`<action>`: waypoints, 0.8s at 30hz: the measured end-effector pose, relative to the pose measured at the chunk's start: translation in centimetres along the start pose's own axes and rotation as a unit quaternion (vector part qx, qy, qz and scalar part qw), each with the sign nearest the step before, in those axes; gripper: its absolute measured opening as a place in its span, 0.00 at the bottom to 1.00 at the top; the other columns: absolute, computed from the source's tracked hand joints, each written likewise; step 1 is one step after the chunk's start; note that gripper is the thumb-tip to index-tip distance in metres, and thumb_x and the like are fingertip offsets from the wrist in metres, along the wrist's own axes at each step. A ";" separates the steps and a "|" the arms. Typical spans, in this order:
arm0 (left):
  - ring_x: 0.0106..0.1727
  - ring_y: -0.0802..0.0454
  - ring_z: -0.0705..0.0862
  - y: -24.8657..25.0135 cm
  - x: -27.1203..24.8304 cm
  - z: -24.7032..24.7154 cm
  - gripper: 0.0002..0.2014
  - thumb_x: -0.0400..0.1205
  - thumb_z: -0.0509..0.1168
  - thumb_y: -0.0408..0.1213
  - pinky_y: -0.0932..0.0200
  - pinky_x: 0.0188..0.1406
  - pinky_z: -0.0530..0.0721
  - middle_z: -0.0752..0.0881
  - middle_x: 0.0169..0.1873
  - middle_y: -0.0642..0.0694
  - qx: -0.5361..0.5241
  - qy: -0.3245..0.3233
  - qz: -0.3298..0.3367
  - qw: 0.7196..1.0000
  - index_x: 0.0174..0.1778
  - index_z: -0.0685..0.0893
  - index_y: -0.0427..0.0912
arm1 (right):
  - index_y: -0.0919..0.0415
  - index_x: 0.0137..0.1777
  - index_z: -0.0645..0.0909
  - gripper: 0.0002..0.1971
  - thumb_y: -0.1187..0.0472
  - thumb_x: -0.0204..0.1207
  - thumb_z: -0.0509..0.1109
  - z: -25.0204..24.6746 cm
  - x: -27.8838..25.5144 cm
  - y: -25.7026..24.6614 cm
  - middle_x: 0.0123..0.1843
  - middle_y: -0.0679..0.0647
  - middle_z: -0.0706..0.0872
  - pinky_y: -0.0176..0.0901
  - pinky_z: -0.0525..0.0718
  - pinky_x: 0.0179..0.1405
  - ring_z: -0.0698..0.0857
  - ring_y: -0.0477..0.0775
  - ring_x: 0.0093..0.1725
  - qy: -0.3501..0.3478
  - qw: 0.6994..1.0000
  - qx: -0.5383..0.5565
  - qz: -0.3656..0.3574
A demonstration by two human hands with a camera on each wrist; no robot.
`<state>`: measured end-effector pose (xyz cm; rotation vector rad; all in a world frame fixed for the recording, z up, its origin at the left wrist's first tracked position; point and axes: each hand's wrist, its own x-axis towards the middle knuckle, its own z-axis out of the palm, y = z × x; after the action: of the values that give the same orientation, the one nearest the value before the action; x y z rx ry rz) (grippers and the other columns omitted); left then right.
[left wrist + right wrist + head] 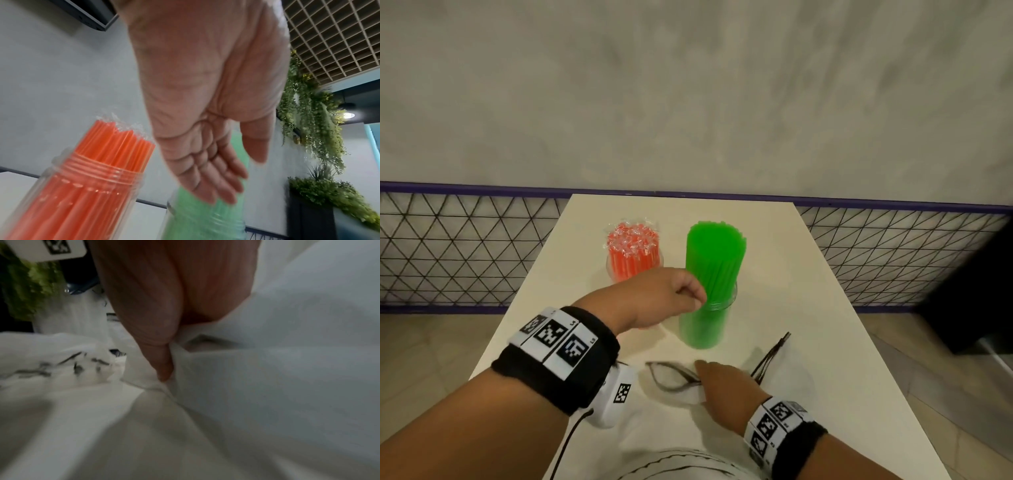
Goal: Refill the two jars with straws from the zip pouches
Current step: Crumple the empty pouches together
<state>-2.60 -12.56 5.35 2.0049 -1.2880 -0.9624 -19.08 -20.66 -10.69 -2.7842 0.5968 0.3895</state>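
Observation:
Two clear jars stand on the white table (808, 308). The left jar (635, 257) (82, 194) holds wrapped orange straws. The right jar (702, 329) holds tall green straws (714, 253) (195, 219). My left hand (688, 294) (246, 178) reaches between the jars, fingers loosely extended against the green straws and gripping nothing. Near the front edge my right hand (709, 373) (170, 363) pinches the white cloth of a flat zip pouch (667, 387) (267, 386), whose black zip gapes open. A second white pouch (784, 373) with black zip cords lies just to the right.
A wire mesh fence with a purple rail (465, 246) runs behind the table, below a grey wall. A dark block (976, 291) stands at the right on the tiled floor. Hanging plants (318, 121) show in the left wrist view.

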 end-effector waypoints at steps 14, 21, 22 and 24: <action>0.63 0.44 0.84 1.7 -4.4 3.3 0.36 0.61 0.82 0.59 0.41 0.62 0.85 0.85 0.61 0.46 -0.280 0.134 0.172 0.935 0.62 0.77 0.54 | 0.49 0.67 0.78 0.23 0.40 0.75 0.70 -18.3 -6.3 -4.2 0.62 0.55 0.88 0.64 0.83 0.63 0.87 0.60 0.63 0.332 0.652 0.673 -0.107; 0.52 0.39 0.90 3.5 -4.6 2.5 0.15 0.86 0.63 0.49 0.35 0.56 0.86 0.91 0.49 0.39 -0.289 0.218 0.139 0.922 0.54 0.87 0.40 | 0.53 0.69 0.75 0.21 0.48 0.78 0.70 -17.5 -5.9 -4.9 0.63 0.55 0.88 0.55 0.85 0.62 0.86 0.58 0.64 0.264 0.681 0.672 -0.121; 0.52 0.32 0.88 3.6 -4.7 2.5 0.23 0.83 0.63 0.54 0.30 0.56 0.84 0.89 0.50 0.33 -0.284 0.236 0.134 0.920 0.54 0.85 0.35 | 0.53 0.70 0.76 0.21 0.54 0.77 0.72 -17.3 -5.7 -4.9 0.63 0.54 0.88 0.56 0.85 0.63 0.87 0.56 0.64 0.261 0.710 0.643 -0.121; 0.52 0.29 0.85 3.6 -4.6 2.6 0.28 0.80 0.63 0.58 0.28 0.52 0.83 0.86 0.49 0.29 -0.260 0.270 0.128 0.918 0.52 0.82 0.31 | 0.54 0.66 0.81 0.18 0.60 0.76 0.74 -17.3 -5.5 -4.9 0.59 0.52 0.90 0.60 0.85 0.63 0.89 0.53 0.59 0.287 0.747 0.593 -0.094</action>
<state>-7.85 -9.88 7.85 1.4889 -0.8425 -0.4968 -18.26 -19.74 8.09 -1.5980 0.4167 -0.7117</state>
